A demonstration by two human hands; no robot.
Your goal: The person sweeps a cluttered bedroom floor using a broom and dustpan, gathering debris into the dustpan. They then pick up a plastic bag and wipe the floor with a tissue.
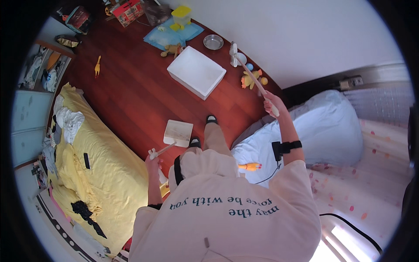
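My left hand [153, 164] grips the thin handle of a pale flat dustpan [178, 133], held just above the dark wooden floor [131, 96] in front of my feet. My right hand [272, 103] is stretched forward and closed on a long light stick [251, 77]. The stick's white head [235, 55] reaches the floor by the wall. Beside that head lie a yellow plush toy [248, 81] and a small blue ball [249, 67]. A black band [286, 147] sits on my right forearm.
A white box [196, 72], a metal bowl [213, 42] and a blue mat [173, 35] with a yellow container [181, 15] lie on the floor ahead. A yellow rubber chicken [97, 66] lies left. A yellow-covered bed [100, 166] stands left, and blue bedding [323, 126] with an orange toy [249, 166] right.
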